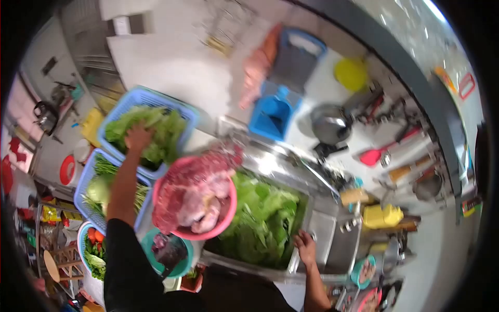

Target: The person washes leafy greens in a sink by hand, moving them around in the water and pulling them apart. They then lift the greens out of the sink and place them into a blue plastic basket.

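Observation:
My left hand (139,137) is over a blue plastic basket (189,115), its fingers spread on the green lettuce leaves (169,130) inside. My right hand (305,246) hovers at the right side of a metal sink basin (307,210), fingers apart, with nothing visible in it. Many large lettuce leaves (260,223) fill that basin. Between my arms, a pink bowl (233,197) on the left edge of the sink holds big pieces of raw meat (195,195).
A second blue basket (81,195) holds greens and a pale round vegetable. Nearby is a teal bowl (189,253) with dark contents. A blue-and-grey plastic slicer-like device (280,88), a steel pot (331,125) and hanging utensils line the back. A yellow bottle (383,216) stands right of the sink.

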`<state>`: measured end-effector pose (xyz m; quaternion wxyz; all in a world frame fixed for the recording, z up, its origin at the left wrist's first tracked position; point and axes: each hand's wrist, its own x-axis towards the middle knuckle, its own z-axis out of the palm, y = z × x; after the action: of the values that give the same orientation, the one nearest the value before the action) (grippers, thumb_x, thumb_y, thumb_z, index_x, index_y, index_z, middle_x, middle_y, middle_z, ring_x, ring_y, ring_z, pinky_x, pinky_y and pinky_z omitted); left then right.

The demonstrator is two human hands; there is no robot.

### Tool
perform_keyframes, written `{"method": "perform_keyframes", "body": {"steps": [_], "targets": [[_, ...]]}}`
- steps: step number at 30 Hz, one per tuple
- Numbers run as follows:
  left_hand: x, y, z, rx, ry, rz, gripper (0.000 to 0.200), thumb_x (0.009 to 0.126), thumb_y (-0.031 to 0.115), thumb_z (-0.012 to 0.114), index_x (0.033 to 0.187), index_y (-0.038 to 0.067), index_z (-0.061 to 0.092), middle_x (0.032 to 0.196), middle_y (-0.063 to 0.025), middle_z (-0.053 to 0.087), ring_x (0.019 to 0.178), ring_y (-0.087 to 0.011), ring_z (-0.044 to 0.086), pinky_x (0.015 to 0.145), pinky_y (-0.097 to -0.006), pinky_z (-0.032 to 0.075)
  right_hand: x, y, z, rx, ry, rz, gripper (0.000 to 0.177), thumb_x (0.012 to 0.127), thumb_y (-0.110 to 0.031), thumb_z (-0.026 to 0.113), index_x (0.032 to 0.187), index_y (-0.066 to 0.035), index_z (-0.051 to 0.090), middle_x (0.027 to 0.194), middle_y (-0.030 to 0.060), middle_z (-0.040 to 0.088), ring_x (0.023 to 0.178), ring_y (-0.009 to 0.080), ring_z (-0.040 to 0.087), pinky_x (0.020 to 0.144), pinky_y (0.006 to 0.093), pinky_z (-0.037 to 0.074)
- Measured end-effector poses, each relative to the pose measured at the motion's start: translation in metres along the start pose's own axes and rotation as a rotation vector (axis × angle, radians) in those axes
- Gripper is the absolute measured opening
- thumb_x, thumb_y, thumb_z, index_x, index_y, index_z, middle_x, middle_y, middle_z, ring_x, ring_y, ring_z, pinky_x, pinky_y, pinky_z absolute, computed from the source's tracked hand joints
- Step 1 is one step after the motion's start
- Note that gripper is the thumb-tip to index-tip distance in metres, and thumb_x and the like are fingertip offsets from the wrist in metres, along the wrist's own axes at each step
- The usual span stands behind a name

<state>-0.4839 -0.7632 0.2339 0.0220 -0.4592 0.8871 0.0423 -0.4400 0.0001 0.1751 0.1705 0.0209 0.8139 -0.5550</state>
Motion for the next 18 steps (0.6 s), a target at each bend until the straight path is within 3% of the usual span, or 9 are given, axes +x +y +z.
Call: {"method": "perform_keyframes", "body": {"steps": [2, 4, 7, 10, 12, 13, 15, 16, 18], "targets": [[0.007, 0.000, 0.003, 0.060, 0.063, 0.061, 0.083, 0.087, 0.068, 0.048, 0.151, 0.018, 0.032, 0.154, -0.0131, 0.036, 0.137, -0.0419, 0.037, 0.107, -0.0574, 0.033, -0.004, 0.002, 0.001, -0.043, 0.077, 0.039, 0.038, 0.094, -0.014, 0.060, 0.126, 0.006, 0.055, 0.107, 0.0125, 0.066, 0.088, 0.0159, 0.062, 0.075, 0.0287, 0.052], [-0.035, 0.024, -0.024, 0.117, 0.238, 0.253, 0.070, 0.091, 0.056, 0.053, 0.147, 0.016, 0.040, 0.149, -0.0142, 0.043, 0.134, -0.0405, 0.041, 0.108, -0.0513, 0.035, 0.000, 0.037, -0.009, -0.078, 0.158, 0.140, 0.031, 0.093, -0.012, 0.059, 0.120, 0.004, 0.059, 0.101, 0.0099, 0.067, 0.087, 0.0157, 0.064, 0.074, 0.0283, 0.052], [-0.120, 0.061, -0.055, -0.085, 0.568, 0.546, 0.054, 0.092, 0.035, 0.063, 0.139, 0.013, 0.049, 0.143, -0.0155, 0.049, 0.131, -0.0360, 0.046, 0.107, -0.0457, 0.037, -0.004, 0.027, -0.004, 0.288, 0.220, 0.414, 0.033, 0.088, -0.011, 0.060, 0.115, 0.007, 0.060, 0.094, 0.0109, 0.066, 0.078, 0.0163, 0.062, 0.066, 0.0274, 0.050], [-0.226, 0.112, -0.082, -0.457, 0.465, 0.827, 0.048, 0.089, 0.024, 0.068, 0.133, 0.009, 0.055, 0.137, -0.0162, 0.053, 0.127, -0.0328, 0.050, 0.105, -0.0416, 0.040, 0.008, 0.105, -0.001, 0.539, 0.111, 0.603, 0.029, 0.087, -0.013, 0.060, 0.110, 0.005, 0.062, 0.094, 0.0116, 0.066, 0.079, 0.0192, 0.064, 0.067, 0.0321, 0.051], [-0.312, 0.154, -0.089, -0.870, 0.024, 0.664, 0.043, 0.087, 0.015, 0.069, 0.128, 0.007, 0.058, 0.128, -0.0160, 0.059, 0.121, -0.0315, 0.054, 0.102, -0.0379, 0.042, 0.022, 0.210, -0.001, 0.667, -0.099, 0.689, 0.026, 0.086, -0.013, 0.061, 0.104, 0.005, 0.062, 0.091, 0.0105, 0.066, 0.083, 0.0239, 0.066, 0.070, 0.0356, 0.054], [-0.336, 0.162, -0.068, -0.822, -0.091, 0.705, 0.040, 0.088, 0.014, 0.067, 0.126, 0.007, 0.059, 0.123, -0.0152, 0.061, 0.115, -0.0305, 0.058, 0.099, -0.0371, 0.044, 0.017, 0.205, 0.009, 0.331, -0.103, 0.465, 0.029, 0.085, -0.017, 0.062, 0.103, 0.006, 0.061, 0.093, 0.0135, 0.066, 0.086, 0.0288, 0.066, 0.073, 0.0402, 0.053], [-0.392, 0.191, -0.008, -0.787, -0.144, 0.878, 0.029, 0.088, 0.010, 0.065, 0.117, 0.005, 0.062, 0.105, -0.0132, 0.068, 0.097, -0.0280, 0.065, 0.088, -0.0351, 0.049, 0.037, 0.228, 0.045, -0.101, 0.094, 0.483, 0.037, 0.086, -0.026, 0.063, 0.102, 0.007, 0.061, 0.101, 0.0209, 0.065, 0.094, 0.0392, 0.064, 0.081, 0.0479, 0.051], [-0.418, 0.207, 0.034, -0.982, -0.338, 0.843, 0.025, 0.089, 0.012, 0.063, 0.113, 0.005, 0.063, 0.100, -0.0135, 0.069, 0.092, -0.0270, 0.067, 0.085, -0.0354, 0.051, 0.057, 0.258, 0.064, -0.210, 0.297, 0.728, 0.041, 0.087, -0.031, 0.062, 0.102, 0.007, 0.061, 0.107, 0.0253, 0.064, 0.099, 0.0447, 0.062, 0.086, 0.0508, 0.049], [-0.463, 0.224, 0.109, -0.932, -0.772, 0.607, 0.025, 0.088, 0.018, 0.064, 0.108, 0.004, 0.065, 0.100, -0.0152, 0.069, 0.095, -0.0284, 0.067, 0.083, -0.0365, 0.051, 0.063, 0.230, 0.086, -0.486, 0.368, 0.674, 0.045, 0.093, -0.031, 0.054, 0.114, 0.008, 0.060, 0.114, 0.0292, 0.062, 0.114, 0.0445, 0.058, 0.090, 0.0504, 0.046]]}}
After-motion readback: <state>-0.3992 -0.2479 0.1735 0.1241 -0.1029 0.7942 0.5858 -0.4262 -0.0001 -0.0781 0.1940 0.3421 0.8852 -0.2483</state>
